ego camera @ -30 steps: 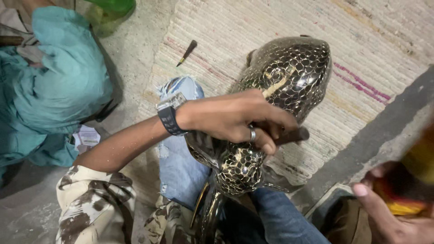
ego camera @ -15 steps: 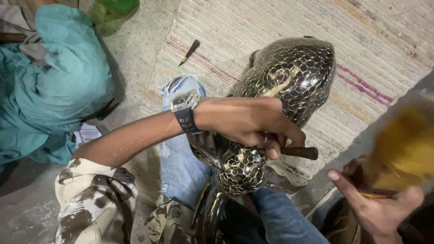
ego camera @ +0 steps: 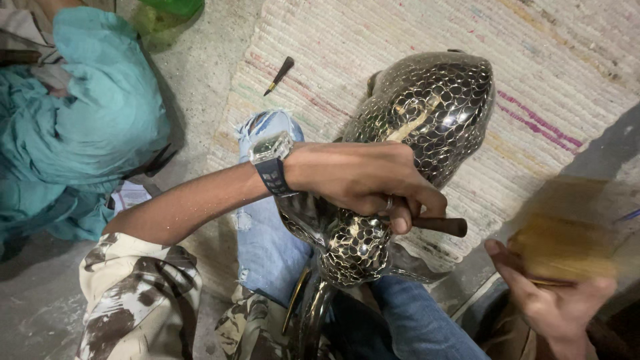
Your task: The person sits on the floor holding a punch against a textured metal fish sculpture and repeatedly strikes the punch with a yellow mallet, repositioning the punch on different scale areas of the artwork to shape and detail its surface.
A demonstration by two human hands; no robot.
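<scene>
Right hand (ego camera: 557, 300) rose; figurine (ego camera: 413, 147) beneath left hand (ego camera: 360, 177).

Yellow block (ego camera: 567, 248) blurred; chisel (ego camera: 437, 225) tip hidden.

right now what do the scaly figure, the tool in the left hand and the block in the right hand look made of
Scaly figure: apparently metal, polished dark with a brassy tone; it throws sharp highlights and bears engraved scales. Tool in the left hand: a dark brown matt rod, possibly wood or metal. Block in the right hand: yellowish, probably wood, too blurred to confirm.
</scene>
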